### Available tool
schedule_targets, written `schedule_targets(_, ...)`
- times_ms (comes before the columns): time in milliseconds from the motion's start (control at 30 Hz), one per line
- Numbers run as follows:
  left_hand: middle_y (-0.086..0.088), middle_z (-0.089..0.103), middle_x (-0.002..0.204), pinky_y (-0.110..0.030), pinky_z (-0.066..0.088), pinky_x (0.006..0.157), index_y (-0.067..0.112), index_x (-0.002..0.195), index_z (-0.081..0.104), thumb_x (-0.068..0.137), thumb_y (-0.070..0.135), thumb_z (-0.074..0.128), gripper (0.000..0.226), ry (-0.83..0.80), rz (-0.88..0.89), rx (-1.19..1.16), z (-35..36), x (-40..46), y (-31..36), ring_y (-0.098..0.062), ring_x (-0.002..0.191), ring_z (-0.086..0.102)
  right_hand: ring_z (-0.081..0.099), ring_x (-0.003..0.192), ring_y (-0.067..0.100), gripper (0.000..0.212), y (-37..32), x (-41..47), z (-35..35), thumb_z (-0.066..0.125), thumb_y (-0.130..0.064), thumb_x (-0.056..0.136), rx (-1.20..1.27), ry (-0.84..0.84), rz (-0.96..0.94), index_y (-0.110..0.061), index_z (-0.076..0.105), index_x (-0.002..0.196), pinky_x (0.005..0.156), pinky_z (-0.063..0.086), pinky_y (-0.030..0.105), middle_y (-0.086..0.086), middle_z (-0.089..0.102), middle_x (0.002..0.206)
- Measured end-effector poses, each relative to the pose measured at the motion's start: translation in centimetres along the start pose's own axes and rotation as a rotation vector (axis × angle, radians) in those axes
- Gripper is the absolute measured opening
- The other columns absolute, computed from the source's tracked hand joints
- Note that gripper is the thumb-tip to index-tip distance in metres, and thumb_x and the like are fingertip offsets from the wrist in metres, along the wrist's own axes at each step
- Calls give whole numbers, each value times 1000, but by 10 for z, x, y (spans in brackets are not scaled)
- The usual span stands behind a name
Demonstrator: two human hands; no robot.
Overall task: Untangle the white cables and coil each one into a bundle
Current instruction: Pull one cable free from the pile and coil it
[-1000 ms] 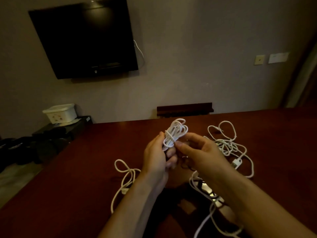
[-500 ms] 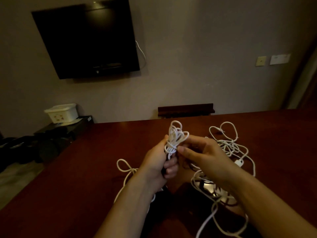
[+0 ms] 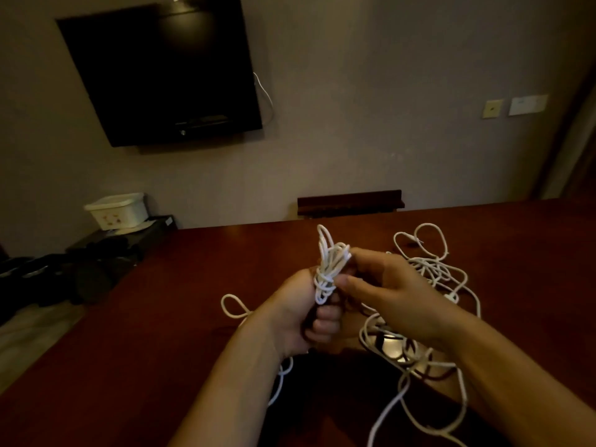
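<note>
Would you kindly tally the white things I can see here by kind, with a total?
Coiled cable bundle, gripped by the left hand and right hand: 1
Loose cable tangles on the table: 2, one right, one left
White tub: 1
Wall plate: 1
Total: 5

Dark red table, loose white cables

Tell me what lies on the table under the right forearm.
Loose white cable sprawls on the table there, its loops running beneath the right hand and forearm. A pale flat object shows among them; the arm covers the rest.
</note>
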State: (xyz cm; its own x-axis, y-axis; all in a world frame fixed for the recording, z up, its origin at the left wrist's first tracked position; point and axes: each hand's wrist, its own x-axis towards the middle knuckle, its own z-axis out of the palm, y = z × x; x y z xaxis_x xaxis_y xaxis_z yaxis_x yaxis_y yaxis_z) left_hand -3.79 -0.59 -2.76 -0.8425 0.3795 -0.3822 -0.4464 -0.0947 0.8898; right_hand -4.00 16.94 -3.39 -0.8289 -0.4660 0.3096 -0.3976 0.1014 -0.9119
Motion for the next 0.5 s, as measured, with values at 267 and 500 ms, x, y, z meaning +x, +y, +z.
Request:
schedule_targets(267, 2, 78, 103, -40, 63, 80, 28, 108, 74, 109, 48, 46, 35, 437, 693, 270, 14, 12, -9, -20, 97, 75, 78, 93, 24, 18, 12, 11, 8, 61, -21, 103, 102, 281, 127, -18, 72, 118, 83, 64, 56, 4, 79, 102)
schedule_targets(500, 13, 75, 96, -17, 57, 66, 33, 102, 74, 106, 38, 58, 17, 440, 705, 418, 8, 15, -17, -3, 89, 72, 78, 82, 17, 17, 13, 6, 4, 68, -22, 98, -23, 310, 104, -20, 78, 112, 74, 66, 39, -1, 81, 91)
